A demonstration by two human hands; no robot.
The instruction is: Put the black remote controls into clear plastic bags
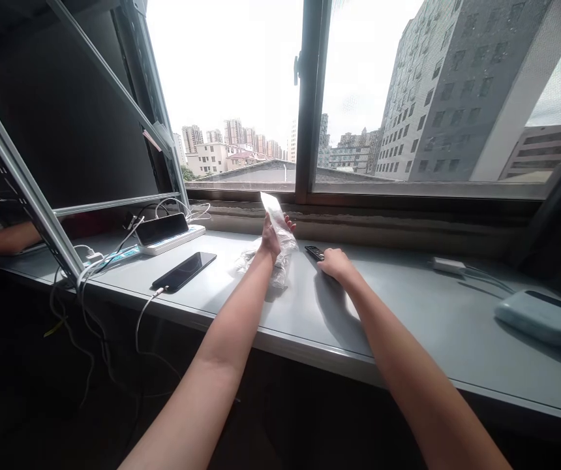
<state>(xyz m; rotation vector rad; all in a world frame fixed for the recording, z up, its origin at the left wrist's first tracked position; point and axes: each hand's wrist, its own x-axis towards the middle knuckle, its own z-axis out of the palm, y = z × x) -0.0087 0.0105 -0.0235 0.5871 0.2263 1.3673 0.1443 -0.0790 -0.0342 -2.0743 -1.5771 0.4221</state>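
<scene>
My left hand [271, 236] is closed around a clear plastic bag [276, 215], holding it upright above a small heap of more crumpled clear plastic [280, 269] on the grey sill. My right hand [335, 262] rests palm down on the sill, fingers curled over the end of a small black device [312, 252] that lies flat beside the plastic. Both forearms reach forward from the lower edge of the view.
A black phone [184, 271] on a white cable lies to the left. Behind it a second dark phone leans on a white power strip [170, 240]. A white adapter [448, 265] and pale blue box [542, 316] sit at right. Another person's arm [1, 238] shows far left.
</scene>
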